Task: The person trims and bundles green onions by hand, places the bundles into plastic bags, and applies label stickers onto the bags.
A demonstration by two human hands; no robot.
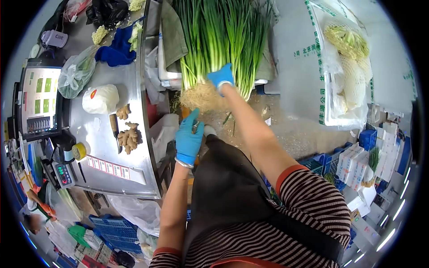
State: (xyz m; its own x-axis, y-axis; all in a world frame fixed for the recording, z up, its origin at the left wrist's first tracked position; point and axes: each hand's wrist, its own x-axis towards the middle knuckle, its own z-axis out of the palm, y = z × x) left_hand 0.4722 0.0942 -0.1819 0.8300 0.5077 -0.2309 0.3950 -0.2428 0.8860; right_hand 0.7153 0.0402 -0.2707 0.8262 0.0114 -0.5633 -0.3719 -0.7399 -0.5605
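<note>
A thick bed of long scallions lies ahead of me, green tops pointing away and pale, stringy roots towards me. My right hand, in a blue glove, is on the white lower stems, its fingers curled down among them and partly hidden. Below the roots, on the left, is my left hand, also gloved in blue. Its fingers point up towards the root ends, with the thumb apart and nothing visible between them.
On the left, a steel table holds ginger, a knife, a label strip, a white bundle and a blue cloth. A screen and scale flank it. Bagged vegetables lie at right.
</note>
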